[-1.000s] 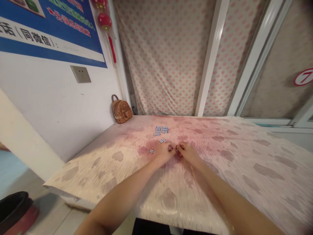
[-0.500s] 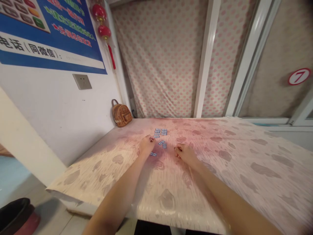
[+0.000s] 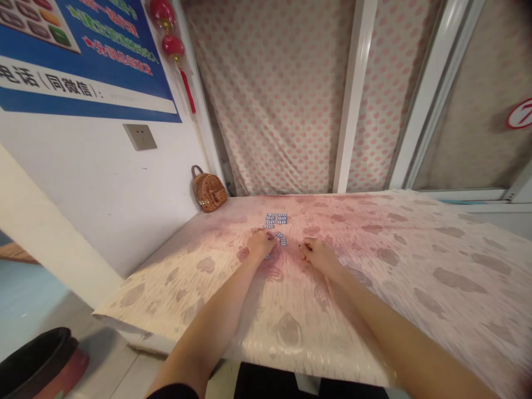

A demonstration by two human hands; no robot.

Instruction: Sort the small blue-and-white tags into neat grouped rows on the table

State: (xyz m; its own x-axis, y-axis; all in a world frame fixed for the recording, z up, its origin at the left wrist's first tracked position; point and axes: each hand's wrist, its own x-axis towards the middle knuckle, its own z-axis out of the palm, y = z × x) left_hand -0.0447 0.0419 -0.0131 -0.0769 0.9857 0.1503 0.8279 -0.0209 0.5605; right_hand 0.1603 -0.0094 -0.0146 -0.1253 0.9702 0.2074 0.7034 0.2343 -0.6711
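- Patterned cloth (image 3: 286,335) spreads under everything that I watch from far, with a dotted curtain (image 3: 282,100) hanging behind.
- Loose blue-and-white pieces (image 3: 283,241) lie between the left hand (image 3: 261,244) and the right hand (image 3: 318,254), just beside the left one.
- One half-hidden piece (image 3: 267,256) shows at the near side of the left hand.
- Left fingers are curled close to the loose pieces; whether they pinch one, I cannot tell.
- Right fingers are bent together, low over the cloth; I cannot tell if something is inside.
- Beyond the left hand, a left group (image 3: 270,220) and a right group (image 3: 282,218) of similar pieces stand with a narrow gap.
- Farther, left of the left hand, sits a brown backpack (image 3: 210,191).
- In my judgement, such small pieces want a light pinch from the sides, with the wrist steady, so neighbours are not pushed.
- Compared with half a second ago, the left hand has moved rightward, nearer the loose pieces; the right hand has stayed almost in place.
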